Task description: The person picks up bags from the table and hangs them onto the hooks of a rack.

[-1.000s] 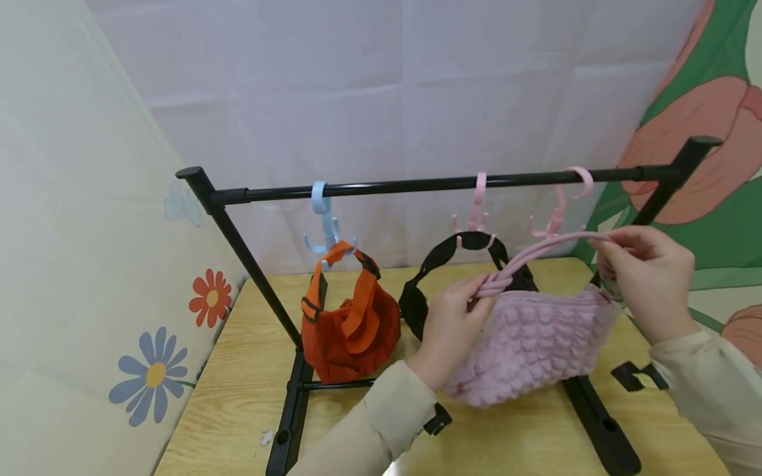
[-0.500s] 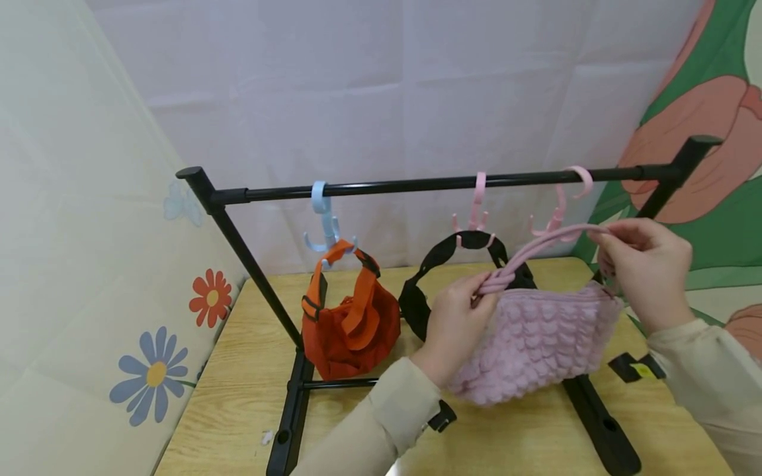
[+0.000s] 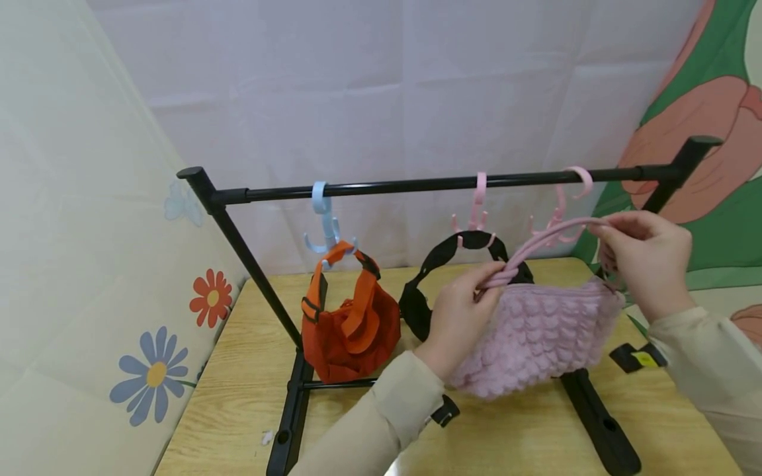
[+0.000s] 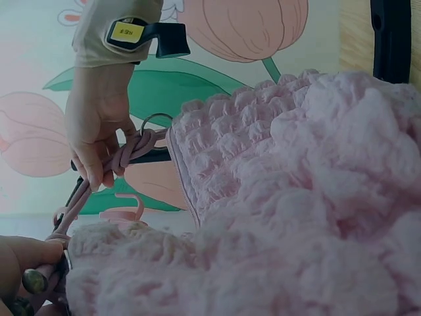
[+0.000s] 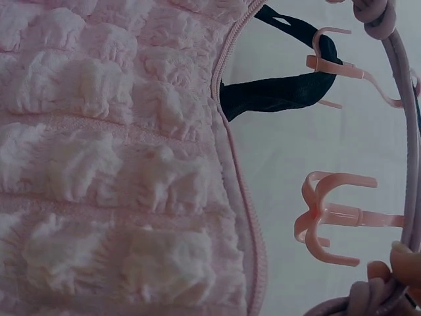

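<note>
A puffy pink handbag (image 3: 542, 330) hangs in the air between both hands, in front of the rack's right part. My left hand (image 3: 461, 317) pinches the left end of its knotted cord strap (image 3: 553, 235). At the strap's right end, my right hand (image 3: 649, 261) grips the cord between thumb and fingers. Just behind the strap is a pink hook hanger (image 3: 559, 205); its prongs show bare in the right wrist view, apart from the cord. The left wrist view shows the bag's body (image 4: 296, 184) and the right hand (image 4: 99, 125) on the strap.
A black rack (image 3: 405, 186) stands on the wooden table (image 3: 220, 396). An orange bag (image 3: 351, 330) hangs from a blue hook (image 3: 324, 215) at left. A black bag's strap (image 3: 440, 254) loops over the middle pink hook (image 3: 478, 198). A white cloth (image 3: 297, 86) hangs behind.
Both hands keep their hold on the strap. The right hand and the strap have risen slightly toward the right pink hook, and the bag has lifted a little with them.
</note>
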`<action>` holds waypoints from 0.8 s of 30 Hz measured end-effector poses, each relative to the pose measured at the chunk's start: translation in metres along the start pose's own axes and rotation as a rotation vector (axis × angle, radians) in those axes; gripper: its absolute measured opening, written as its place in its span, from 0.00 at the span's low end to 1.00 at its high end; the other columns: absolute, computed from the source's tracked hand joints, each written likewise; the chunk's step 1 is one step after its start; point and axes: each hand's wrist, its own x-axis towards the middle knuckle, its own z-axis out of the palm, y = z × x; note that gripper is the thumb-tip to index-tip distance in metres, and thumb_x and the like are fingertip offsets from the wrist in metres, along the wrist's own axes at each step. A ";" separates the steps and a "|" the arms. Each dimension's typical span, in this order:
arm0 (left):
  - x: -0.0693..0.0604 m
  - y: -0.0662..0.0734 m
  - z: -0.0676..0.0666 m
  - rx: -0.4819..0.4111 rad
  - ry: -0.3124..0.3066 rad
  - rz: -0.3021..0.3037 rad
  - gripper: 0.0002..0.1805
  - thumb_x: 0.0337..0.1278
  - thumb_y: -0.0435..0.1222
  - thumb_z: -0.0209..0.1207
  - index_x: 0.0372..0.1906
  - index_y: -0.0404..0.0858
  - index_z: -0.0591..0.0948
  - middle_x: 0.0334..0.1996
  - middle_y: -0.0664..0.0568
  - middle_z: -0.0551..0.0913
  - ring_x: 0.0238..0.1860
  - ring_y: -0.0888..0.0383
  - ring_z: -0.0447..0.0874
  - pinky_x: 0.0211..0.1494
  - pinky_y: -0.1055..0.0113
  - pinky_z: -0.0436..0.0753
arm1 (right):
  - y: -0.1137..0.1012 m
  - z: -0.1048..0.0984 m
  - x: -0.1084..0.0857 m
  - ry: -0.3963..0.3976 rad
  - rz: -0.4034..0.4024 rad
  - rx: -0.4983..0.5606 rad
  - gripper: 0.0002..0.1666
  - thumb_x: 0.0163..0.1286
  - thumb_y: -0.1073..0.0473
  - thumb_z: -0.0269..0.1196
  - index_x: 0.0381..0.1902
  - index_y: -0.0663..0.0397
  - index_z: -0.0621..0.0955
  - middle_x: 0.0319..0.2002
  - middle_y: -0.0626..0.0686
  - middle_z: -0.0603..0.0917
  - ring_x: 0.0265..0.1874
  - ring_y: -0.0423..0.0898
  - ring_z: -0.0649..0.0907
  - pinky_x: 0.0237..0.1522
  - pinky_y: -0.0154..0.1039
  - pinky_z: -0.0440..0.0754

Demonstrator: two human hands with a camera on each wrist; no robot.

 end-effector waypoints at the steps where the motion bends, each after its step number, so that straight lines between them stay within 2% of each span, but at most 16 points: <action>1: 0.000 0.000 0.000 -0.001 -0.005 -0.004 0.16 0.66 0.34 0.59 0.57 0.40 0.82 0.49 0.54 0.84 0.38 0.71 0.76 0.38 0.82 0.76 | 0.000 0.000 0.001 -0.002 0.000 -0.003 0.15 0.64 0.55 0.66 0.43 0.60 0.84 0.23 0.41 0.83 0.14 0.42 0.74 0.15 0.35 0.69; 7: 0.003 0.001 0.002 0.002 -0.031 -0.004 0.17 0.67 0.33 0.58 0.59 0.39 0.81 0.48 0.52 0.85 0.35 0.69 0.76 0.33 0.81 0.76 | 0.002 0.000 0.007 -0.008 -0.010 -0.022 0.13 0.64 0.55 0.67 0.42 0.58 0.85 0.20 0.41 0.83 0.12 0.42 0.73 0.13 0.36 0.68; 11: 0.005 0.002 0.003 -0.019 -0.053 -0.053 0.17 0.68 0.33 0.57 0.59 0.41 0.80 0.47 0.54 0.84 0.32 0.69 0.74 0.29 0.80 0.75 | 0.005 -0.002 0.010 -0.022 0.006 -0.037 0.12 0.65 0.54 0.66 0.42 0.54 0.85 0.19 0.41 0.82 0.09 0.42 0.71 0.09 0.39 0.64; 16: 0.006 0.001 0.004 -0.010 -0.064 -0.069 0.17 0.68 0.34 0.57 0.60 0.43 0.80 0.47 0.55 0.84 0.30 0.69 0.74 0.27 0.79 0.74 | 0.008 -0.005 0.013 -0.051 0.039 -0.085 0.12 0.66 0.49 0.64 0.43 0.48 0.85 0.16 0.41 0.80 0.08 0.44 0.69 0.06 0.45 0.58; 24: 0.008 0.002 0.003 -0.028 -0.077 -0.090 0.18 0.69 0.35 0.56 0.60 0.43 0.80 0.44 0.56 0.84 0.23 0.67 0.70 0.20 0.76 0.71 | 0.010 -0.004 0.020 -0.088 0.004 -0.128 0.14 0.68 0.50 0.62 0.45 0.51 0.84 0.20 0.39 0.81 0.10 0.44 0.72 0.11 0.40 0.67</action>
